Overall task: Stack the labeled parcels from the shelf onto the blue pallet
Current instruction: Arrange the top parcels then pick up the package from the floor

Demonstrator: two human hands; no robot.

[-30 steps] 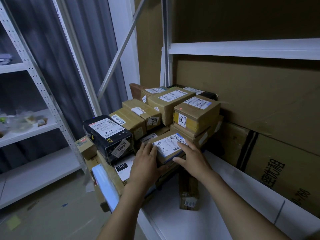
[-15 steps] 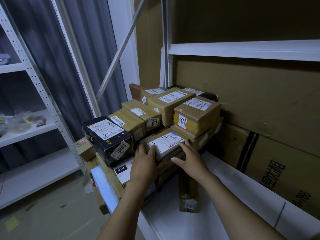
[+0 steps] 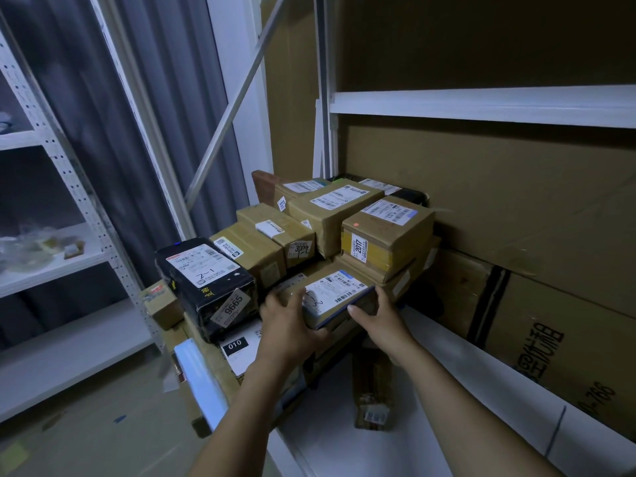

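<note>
Left hand (image 3: 289, 325) is covering part of the handwriting on the parcel (image 3: 339, 290); its underside is hidden. Both hands, lying flat on top a second ago, are now gripping its near corners, right hand (image 3: 382, 318) opposite. Parcel is sitting at the pile's front, left end of the shelf (image 3: 344, 449); bare board is lying open rightward.

Person's hands and forearms, recorded bare.
The left hand (image 3: 287, 327) and right hand (image 3: 382, 316) are seen uncovered; the left forearm (image 3: 237, 418) and right forearm (image 3: 468, 404) are shown bare from wrist to the lower frame edge. A short-trimmed thumbnail (image 3: 351, 308) is noted on the right hand.
</note>
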